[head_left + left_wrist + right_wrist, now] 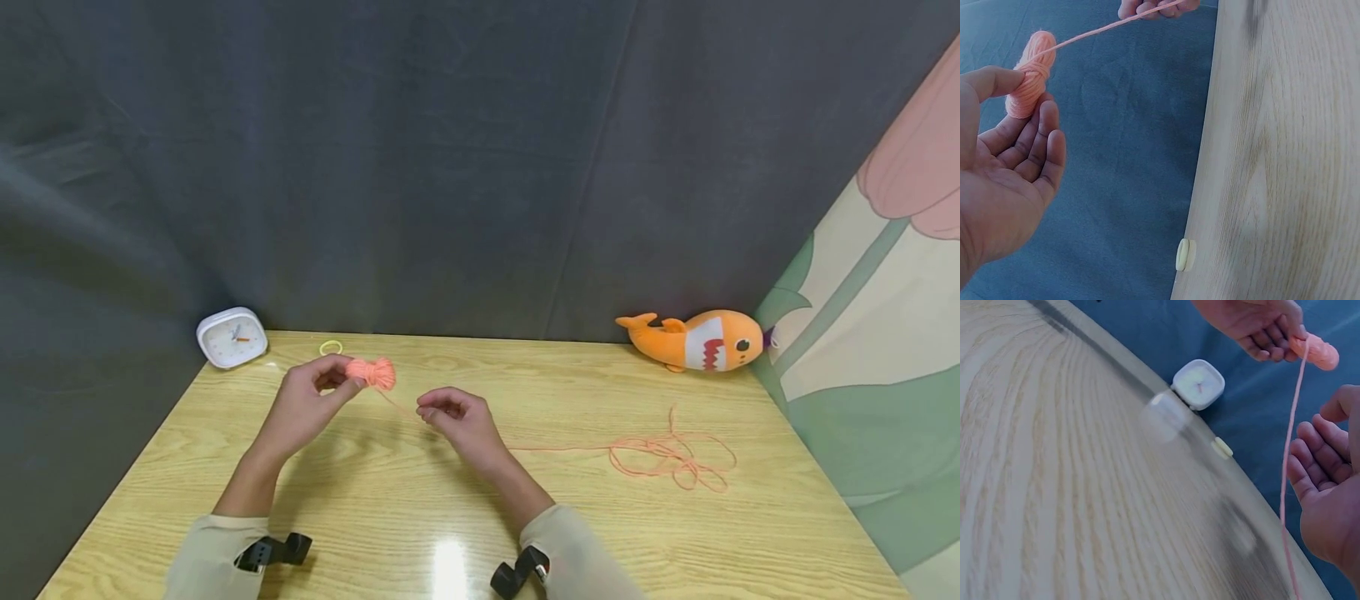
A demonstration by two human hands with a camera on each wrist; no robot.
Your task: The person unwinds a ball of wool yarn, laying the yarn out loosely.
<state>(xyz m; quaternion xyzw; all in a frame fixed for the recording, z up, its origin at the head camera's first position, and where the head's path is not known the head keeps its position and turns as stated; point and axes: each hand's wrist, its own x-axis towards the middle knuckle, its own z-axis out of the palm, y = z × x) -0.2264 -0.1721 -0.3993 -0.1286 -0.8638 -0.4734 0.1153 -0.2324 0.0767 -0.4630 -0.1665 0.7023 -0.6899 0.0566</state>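
Thumb and fingertips of my left hand (309,398) pinch one end of a small coral yarn skein (372,372), wound round its middle, above the table. A single strand (1107,26) runs off it towards my right hand (465,425). In the right wrist view the strand (1285,462) passes close by the right fingertips and on down out of frame. Loosely bent, the right fingers (1322,450) stand apart from the thumb, with no strand seen between them. Further right, the yarn's loose tail (667,458) lies in tangled loops on the table.
At the back left of the wooden table (375,533) stands a white clock (232,337). A yellow ring (331,342) lies near the back edge, beyond the left hand. An orange plush shark (697,342) sits at the back right. Dark curtain (450,167) hangs behind.
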